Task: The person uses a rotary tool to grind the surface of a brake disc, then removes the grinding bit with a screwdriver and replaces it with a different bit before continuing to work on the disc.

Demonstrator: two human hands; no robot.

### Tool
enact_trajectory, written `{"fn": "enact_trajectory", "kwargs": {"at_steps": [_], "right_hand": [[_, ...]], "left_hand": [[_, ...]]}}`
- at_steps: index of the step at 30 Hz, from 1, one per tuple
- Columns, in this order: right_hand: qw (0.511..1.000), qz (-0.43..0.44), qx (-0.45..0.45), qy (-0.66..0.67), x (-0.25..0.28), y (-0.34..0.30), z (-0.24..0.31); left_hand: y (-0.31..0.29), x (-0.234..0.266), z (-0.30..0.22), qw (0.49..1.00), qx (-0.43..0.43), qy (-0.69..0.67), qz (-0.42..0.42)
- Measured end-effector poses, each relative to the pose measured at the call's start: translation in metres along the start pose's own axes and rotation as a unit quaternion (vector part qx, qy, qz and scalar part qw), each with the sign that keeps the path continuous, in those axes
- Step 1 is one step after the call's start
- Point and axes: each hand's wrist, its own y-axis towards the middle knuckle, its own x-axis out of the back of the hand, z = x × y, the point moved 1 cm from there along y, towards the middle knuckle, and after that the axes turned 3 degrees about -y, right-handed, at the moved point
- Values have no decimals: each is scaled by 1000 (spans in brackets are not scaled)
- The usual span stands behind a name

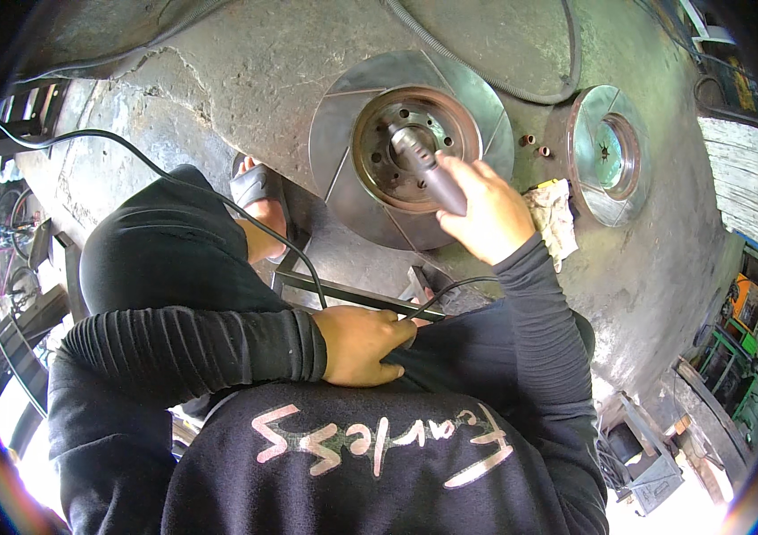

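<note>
My right hand (490,209) is wrapped round the dark body of a handheld grinder (441,183). Its silvery head reaches over the hub of a large brake disc (405,80), which lies flat on the floor in front of me. Whether the tip touches the metal I cannot tell. In my lap, my left hand (365,346) is closed on a black power cord (129,153). That cord comes from the far left, passes the left hand and continues toward my right wrist.
A second brake disc (610,156) lies to the right, with two small copper-coloured rings (536,146) and a crumpled rag (553,218) nearby. A grey hose (486,71) curves behind the large disc. My foot (263,209) rests left of it. A grey crate (651,468) stands at the lower right.
</note>
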Motion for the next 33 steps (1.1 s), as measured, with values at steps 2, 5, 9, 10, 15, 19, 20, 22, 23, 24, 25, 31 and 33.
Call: {"fn": "enact_trajectory", "kwargs": {"at_steps": [2,5,9,10,15,19,20,22,23,24,25,31,33], "right_hand": [[1000,-16,-14,-4,5,1,-1],[1000,-25,-6,-7,6,-1,-2],[1000,4,2,13,6,-2,1],[1000,-3,11,9,5,-1,-1],[1000,21,-11,8,10,-2,3],[1000,22,1,11,6,-3,1],[999,36,6,18,6,-3,3],[1000,10,4,14,4,-3,2],[1000,-3,-5,5,6,-2,0],[1000,-17,-14,-4,7,0,-2],[1000,-20,-8,-3,6,0,-4],[1000,2,-1,7,6,-4,0],[1000,7,-3,11,8,-5,0]], "left_hand": [[1,-2,1,1000,-3,-4,-4],[0,-3,2,1000,-11,-11,-17],[0,-1,1,1000,-13,-5,-22],[0,-2,0,1000,-13,-2,-22],[-1,-1,0,1000,-16,-7,-26],[0,-4,2,1000,-21,0,-22],[0,-4,3,1000,-21,-2,-21],[0,-4,3,1000,-20,-5,-19],[-1,-4,2,1000,-18,-4,-20],[-1,-4,1,1000,-15,-3,-21],[-1,-3,0,1000,-14,-1,-23],[0,-5,2,999,-25,-1,-23],[-1,-6,1,999,-24,-2,-22]]}}
